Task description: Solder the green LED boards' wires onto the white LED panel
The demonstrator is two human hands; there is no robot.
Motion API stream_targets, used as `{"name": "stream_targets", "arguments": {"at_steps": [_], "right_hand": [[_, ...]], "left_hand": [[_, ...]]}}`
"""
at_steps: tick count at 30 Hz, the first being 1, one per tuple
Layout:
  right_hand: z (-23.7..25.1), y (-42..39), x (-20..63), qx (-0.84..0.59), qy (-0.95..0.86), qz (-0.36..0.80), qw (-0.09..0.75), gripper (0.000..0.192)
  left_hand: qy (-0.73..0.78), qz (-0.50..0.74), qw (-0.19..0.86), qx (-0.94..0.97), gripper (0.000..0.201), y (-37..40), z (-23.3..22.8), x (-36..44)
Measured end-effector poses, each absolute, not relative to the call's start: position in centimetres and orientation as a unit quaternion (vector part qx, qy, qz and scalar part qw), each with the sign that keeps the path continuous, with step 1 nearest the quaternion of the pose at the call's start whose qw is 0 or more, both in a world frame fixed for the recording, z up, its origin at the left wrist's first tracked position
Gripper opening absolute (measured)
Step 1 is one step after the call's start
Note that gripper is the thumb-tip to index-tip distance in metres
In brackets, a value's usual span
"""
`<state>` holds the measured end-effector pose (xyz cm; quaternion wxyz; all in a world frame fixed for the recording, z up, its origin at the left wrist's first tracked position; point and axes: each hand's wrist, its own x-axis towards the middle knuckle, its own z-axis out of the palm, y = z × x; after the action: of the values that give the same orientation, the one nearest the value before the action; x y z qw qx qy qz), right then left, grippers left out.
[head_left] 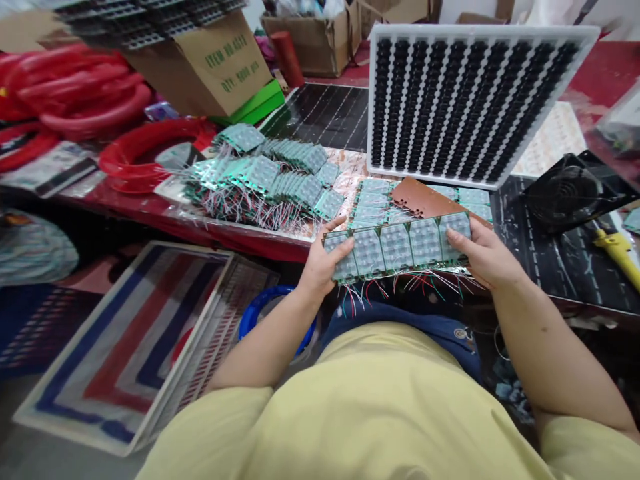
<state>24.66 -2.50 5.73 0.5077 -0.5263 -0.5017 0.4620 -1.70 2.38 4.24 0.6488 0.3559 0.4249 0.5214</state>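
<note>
Left hand [323,261] and right hand [494,257] observed closed, thumbs uppermost, on opposite ends of a circuit-board strip [397,247] at centre, wired board pile [263,175] at its ten o'clock, white-framed rack [480,30] at one.

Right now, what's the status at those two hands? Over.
Left hand and right hand gripping opposite ends of a circuit board. Thin wires dangling below. Brown board and white tray just beyond.

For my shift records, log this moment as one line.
Held: circuit-board strip, wires hanging below | Left hand: grips left end | Right hand: grips right end | Nearby: board pile, white-framed panel
</note>
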Motion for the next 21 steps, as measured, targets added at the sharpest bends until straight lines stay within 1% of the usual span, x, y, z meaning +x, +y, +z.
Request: {"name": "stream_targets", "arguments": {"at_steps": [2, 5, 7, 10, 12, 16, 19, 21], "right_hand": [[5.5, -2.3, 24.6, -0.529, -0.493, 0.452, 0.523, 0.047], [5.3, -2.2, 24.6, -0.538, -0.496, 0.429, 0.53, 0.051], [5.2, -2.3, 24.9, -0.563, -0.522, 0.41, 0.493, 0.058], [5.2, -2.5, 25.1, -0.608, -0.553, 0.367, 0.436, 0.067], [5.3, -2.8, 24.8, -0.637, -0.557, 0.314, 0.431, 0.065], [5.5, -3.6, 23.2, -0.694, -0.55, 0.175, 0.431, 0.054], [5.3, -4.1, 22.3, -0.715, -0.543, 0.11, 0.426, 0.05], [4.9, -4.2, 22.3, -0.724, -0.555, 0.055, 0.406, 0.048]], "left_hand": [[0.398, 0.495, 0.692, 0.343, 0.073, 2.4, 4.1, -1.9], [0.375, 0.431, 0.75, 0.332, 0.067, 2.2, 4.0, -2.2], [0.387, 0.418, 0.752, 0.332, 0.063, 1.9, 3.8, -2.4], [0.411, 0.43, 0.73, 0.336, 0.059, 1.4, 3.4, -2.4], [0.426, 0.443, 0.718, 0.327, 0.056, 0.8, 3.1, -2.1], [0.469, 0.48, 0.684, 0.286, 0.051, -0.3, 2.6, -1.3], [0.483, 0.477, 0.676, 0.287, 0.052, -0.7, 2.9, -1.1], [0.492, 0.466, 0.669, 0.304, 0.052, -1.0, 3.4, -1.2]]}}
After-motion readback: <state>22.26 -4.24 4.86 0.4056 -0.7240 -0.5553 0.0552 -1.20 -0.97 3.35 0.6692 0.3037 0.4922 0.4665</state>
